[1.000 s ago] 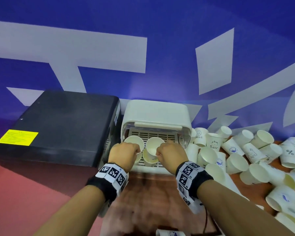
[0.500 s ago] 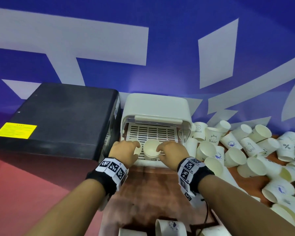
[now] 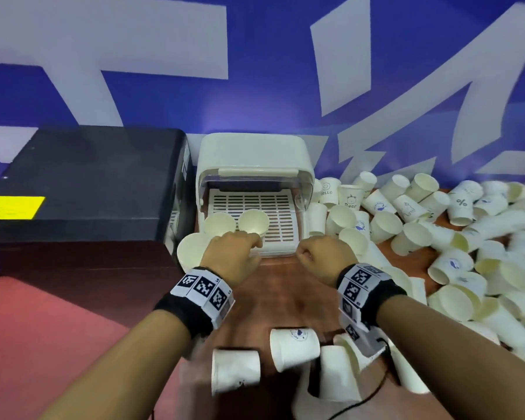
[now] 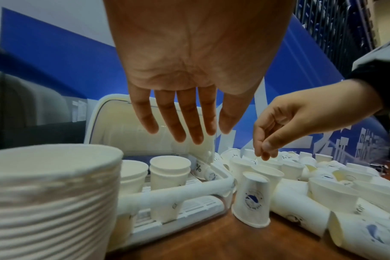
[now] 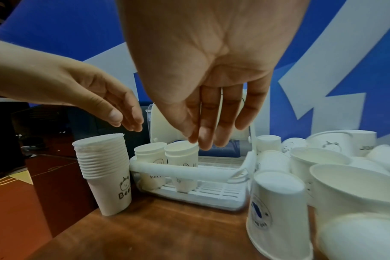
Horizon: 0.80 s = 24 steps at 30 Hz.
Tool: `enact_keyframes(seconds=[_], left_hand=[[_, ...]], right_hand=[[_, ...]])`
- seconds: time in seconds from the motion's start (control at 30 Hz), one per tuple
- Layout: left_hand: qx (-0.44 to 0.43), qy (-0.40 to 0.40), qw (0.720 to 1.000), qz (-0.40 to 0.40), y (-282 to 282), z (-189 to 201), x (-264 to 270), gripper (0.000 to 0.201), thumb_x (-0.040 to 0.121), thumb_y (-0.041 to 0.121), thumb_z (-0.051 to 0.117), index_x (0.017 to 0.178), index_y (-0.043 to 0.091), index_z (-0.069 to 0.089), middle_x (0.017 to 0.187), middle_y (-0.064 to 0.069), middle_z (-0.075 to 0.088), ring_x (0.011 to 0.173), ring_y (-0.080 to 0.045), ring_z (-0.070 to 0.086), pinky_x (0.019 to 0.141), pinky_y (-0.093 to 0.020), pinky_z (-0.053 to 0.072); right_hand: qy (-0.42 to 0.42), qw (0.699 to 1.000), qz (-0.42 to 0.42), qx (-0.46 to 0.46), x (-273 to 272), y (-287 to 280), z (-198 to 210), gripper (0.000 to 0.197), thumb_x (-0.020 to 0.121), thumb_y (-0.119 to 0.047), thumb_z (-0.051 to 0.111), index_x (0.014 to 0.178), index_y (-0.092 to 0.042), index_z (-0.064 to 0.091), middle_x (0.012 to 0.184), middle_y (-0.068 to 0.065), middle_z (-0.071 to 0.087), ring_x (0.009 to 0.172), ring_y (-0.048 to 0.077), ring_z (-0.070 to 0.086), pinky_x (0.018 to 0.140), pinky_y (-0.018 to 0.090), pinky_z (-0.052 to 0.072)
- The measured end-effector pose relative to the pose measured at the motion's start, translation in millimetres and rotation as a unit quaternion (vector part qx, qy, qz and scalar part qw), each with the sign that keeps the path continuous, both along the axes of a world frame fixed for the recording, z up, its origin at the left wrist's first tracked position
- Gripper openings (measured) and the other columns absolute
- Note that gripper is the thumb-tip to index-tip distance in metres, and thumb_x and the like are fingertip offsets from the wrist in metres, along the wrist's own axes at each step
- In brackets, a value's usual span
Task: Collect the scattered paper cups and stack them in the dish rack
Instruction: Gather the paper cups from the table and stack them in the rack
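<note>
The white dish rack [image 3: 281,248] stands at the back of the brown table with its clear lid raised. Two short stacks of paper cups [image 3: 253,221] [image 5: 182,164] stand upright side by side in its front left part. A tall stack of cups [image 3: 191,253] [image 5: 105,168] stands on the table just left of the rack. My left hand [image 3: 255,242] [image 4: 185,133] hovers over the rack's front edge, fingers straight, holding nothing. My right hand [image 3: 303,254] [image 5: 207,140] hangs empty just above the right-hand stack, fingers relaxed.
Several loose paper cups [image 3: 437,237] lie heaped across the table right of the rack. Three more cups [image 3: 294,348] lie near me below my wrists, beside a black cable [image 3: 361,398]. A black box [image 3: 88,183] stands left of the rack. A blue wall rises behind.
A second ago each hand held a cup over the rack. The cups now stand in the rack, and both hands have let go and drawn back toward me.
</note>
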<state>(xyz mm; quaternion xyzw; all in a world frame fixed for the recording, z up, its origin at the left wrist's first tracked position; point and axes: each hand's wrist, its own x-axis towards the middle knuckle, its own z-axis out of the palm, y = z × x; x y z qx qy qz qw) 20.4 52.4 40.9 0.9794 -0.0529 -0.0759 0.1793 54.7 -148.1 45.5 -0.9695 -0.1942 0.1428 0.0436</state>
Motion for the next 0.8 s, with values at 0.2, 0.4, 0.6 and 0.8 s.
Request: enact_keyframes(seconds=[0.2, 0.4, 0.6, 0.8], left_hand=[[0.003, 0.026, 1.000, -0.008, -18.6, -2.8, -39.1, 0.023, 0.090, 0.033, 0.053, 0.111, 0.027, 0.059, 0.114, 0.004, 0.064, 0.107, -0.019, 0.058, 0.092, -0.035, 0.046], [0.027, 0.031, 0.999, 0.019, -30.0, -2.4, -80.3, 0.027, 0.091, 0.035, 0.052, 0.115, 0.023, 0.056, 0.120, 0.002, 0.061, 0.109, -0.019, 0.056, 0.089, -0.032, 0.045], [0.061, 0.097, 0.989, 0.091, -35.9, -13.1, -130.9, 0.036, 0.087, 0.036, 0.059, 0.122, 0.028, 0.053, 0.129, 0.005, 0.052, 0.117, -0.018, 0.050, 0.092, -0.029, 0.039], [0.068, 0.143, 0.975, 0.154, -28.0, -13.0, -158.4, 0.037, 0.090, 0.041, 0.054, 0.125, 0.029, 0.050, 0.131, 0.003, 0.054, 0.117, -0.021, 0.053, 0.098, -0.037, 0.042]], right_hand=[[0.003, 1.000, -0.004, 0.003, -34.4, -26.4, 5.7, 0.026, 0.095, -0.026, 0.042, 0.103, -0.018, 0.065, 0.105, 0.002, 0.067, 0.097, 0.024, 0.060, 0.070, 0.028, 0.041], [0.009, 0.999, 0.011, 0.030, -61.4, -48.7, 11.7, 0.023, 0.092, -0.024, 0.044, 0.104, -0.018, 0.063, 0.105, 0.002, 0.066, 0.095, 0.023, 0.061, 0.071, 0.029, 0.045], [0.060, 0.996, 0.047, 0.043, -97.7, -67.3, -14.3, 0.026, 0.090, -0.024, 0.051, 0.114, -0.018, 0.058, 0.116, 0.002, 0.062, 0.104, 0.023, 0.059, 0.081, 0.030, 0.048], [0.087, 0.993, 0.072, 0.037, -123.9, -63.5, -29.4, 0.045, 0.085, -0.022, 0.055, 0.130, -0.026, 0.050, 0.131, 0.000, 0.051, 0.116, 0.021, 0.052, 0.093, 0.033, 0.046]])
